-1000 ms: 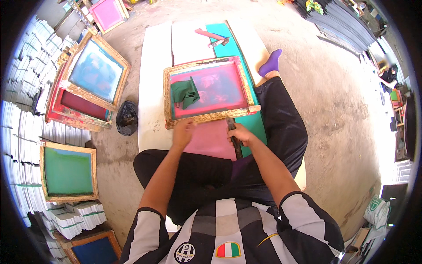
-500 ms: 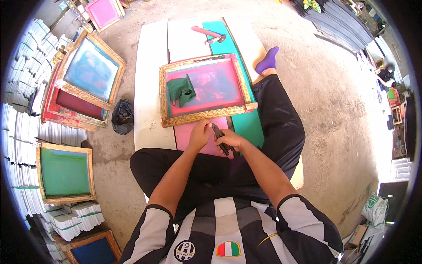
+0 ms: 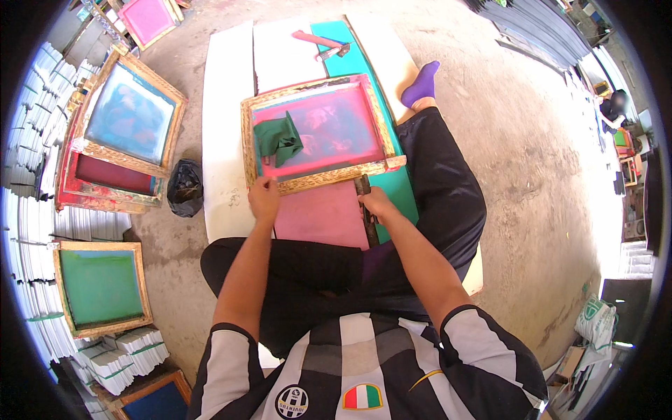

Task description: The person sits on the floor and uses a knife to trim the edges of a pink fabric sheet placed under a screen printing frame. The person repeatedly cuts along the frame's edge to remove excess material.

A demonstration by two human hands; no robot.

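Note:
A wooden-framed printing screen with pink and blue mesh lies before me on the boards. Inside its left side sits a crumpled dark green cloth. My left hand is at the frame's near left corner, its fingers pinched together; whatever they hold is too small to make out. In my right hand I grip dark pliers, upright just below the frame's near edge, right of centre. Past the screen's far edge lies a hammer beside a reddish strip-like tool.
Under the screen are white, pink and teal boards. A black plastic bag stands on the floor to the left. More framed screens lean against stacked white paper there. Far right, another person sits.
My hands have moved apart. The left went left to the frame's corner; the right raised the pliers slightly and turned them upright. The whole view has shifted a little.

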